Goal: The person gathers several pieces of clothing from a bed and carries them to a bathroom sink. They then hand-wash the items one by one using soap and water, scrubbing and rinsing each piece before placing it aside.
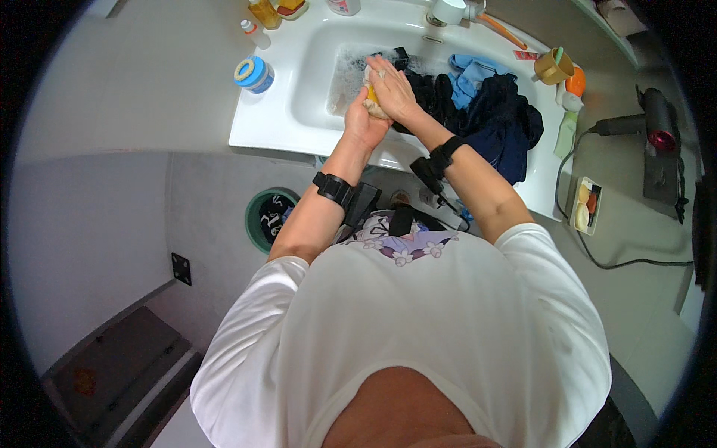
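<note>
Over the soapy water of a white washbasin (313, 84), my left hand (365, 120) supports a small cream cloth (374, 105) with a yellow patch from below. My right hand (392, 89) lies flat on top, so the cloth is pressed between both palms. Much of the cloth is hidden by the fingers. Just right of my hands, black cloth (428, 92) lies partly in the suds. A light blue cloth (473, 73) and dark navy garments (498, 129) are heaped over the basin's right side.
A blue-lidded jar (255, 75) stands on the left rim, with bottles behind. The faucet (448, 11) is at the back. A tan cup (553, 67) stands at the right corner; a hair dryer (661, 117) hangs on the right. Below left is a green bucket (252, 224) holding dark clothes.
</note>
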`<action>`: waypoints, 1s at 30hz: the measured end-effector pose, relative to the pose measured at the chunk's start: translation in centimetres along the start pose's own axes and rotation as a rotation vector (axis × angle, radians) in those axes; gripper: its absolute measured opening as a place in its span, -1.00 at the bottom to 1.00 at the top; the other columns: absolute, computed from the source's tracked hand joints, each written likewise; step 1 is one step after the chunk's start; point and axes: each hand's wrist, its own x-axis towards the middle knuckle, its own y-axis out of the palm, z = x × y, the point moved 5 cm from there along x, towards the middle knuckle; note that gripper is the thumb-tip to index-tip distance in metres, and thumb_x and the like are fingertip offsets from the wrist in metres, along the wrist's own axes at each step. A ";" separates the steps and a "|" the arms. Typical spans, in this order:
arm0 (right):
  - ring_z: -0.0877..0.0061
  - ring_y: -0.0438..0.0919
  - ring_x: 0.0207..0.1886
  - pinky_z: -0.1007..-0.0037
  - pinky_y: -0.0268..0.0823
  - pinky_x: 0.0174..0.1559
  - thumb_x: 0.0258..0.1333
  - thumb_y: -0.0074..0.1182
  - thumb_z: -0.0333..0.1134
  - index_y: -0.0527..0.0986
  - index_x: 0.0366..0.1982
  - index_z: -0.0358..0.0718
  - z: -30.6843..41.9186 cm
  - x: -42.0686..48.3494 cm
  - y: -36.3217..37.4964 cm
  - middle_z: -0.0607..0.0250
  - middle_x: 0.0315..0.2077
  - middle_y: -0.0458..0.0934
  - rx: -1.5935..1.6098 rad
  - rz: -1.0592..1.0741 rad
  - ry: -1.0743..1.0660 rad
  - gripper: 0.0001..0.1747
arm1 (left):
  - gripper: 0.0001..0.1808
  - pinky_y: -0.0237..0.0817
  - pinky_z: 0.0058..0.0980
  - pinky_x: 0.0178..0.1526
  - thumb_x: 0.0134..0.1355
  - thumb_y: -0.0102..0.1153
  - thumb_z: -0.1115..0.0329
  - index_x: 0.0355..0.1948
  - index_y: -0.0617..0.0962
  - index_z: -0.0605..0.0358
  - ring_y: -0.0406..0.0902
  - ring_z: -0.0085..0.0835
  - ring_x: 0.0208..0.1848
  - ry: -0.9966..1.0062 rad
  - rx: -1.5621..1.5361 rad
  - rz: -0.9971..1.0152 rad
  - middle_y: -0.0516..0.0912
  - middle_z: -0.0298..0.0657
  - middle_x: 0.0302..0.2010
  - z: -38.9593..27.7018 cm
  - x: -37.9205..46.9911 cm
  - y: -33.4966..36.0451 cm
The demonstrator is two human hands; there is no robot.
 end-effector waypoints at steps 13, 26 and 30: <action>0.14 0.20 0.32 0.18 0.01 0.30 0.31 -0.34 -0.13 0.24 0.25 -0.22 0.5 0.9 0.0 -0.13 0.26 0.18 0.111 0.042 -0.144 -0.44 | -0.48 0.19 -0.07 0.22 0.37 -0.23 0.01 0.25 0.30 0.02 0.31 -0.21 0.25 0.008 0.037 -0.058 0.37 -0.18 0.24 0.0 1.1 -0.8; 0.16 0.16 0.32 -0.01 0.06 0.26 0.21 -0.22 -0.28 0.37 0.09 -0.31 -0.1 0.7 0.1 -0.04 0.17 0.30 0.135 -0.048 -0.008 -0.55 | -0.52 0.14 -0.07 0.27 0.41 -0.32 0.08 0.22 0.33 0.09 0.34 -0.17 0.23 0.031 0.039 -0.073 0.41 -0.14 0.21 0.4 0.6 0.1; 0.16 0.16 0.35 -0.03 0.03 0.29 0.11 -0.08 -0.21 0.29 0.22 -0.25 -0.9 0.7 -0.3 -0.03 0.27 0.21 0.178 -0.174 0.031 -0.39 | -0.52 0.18 -0.10 0.26 0.38 -0.31 0.10 0.16 0.39 0.14 0.38 -0.17 0.20 0.000 0.045 -0.078 0.48 -0.13 0.14 0.5 0.6 0.1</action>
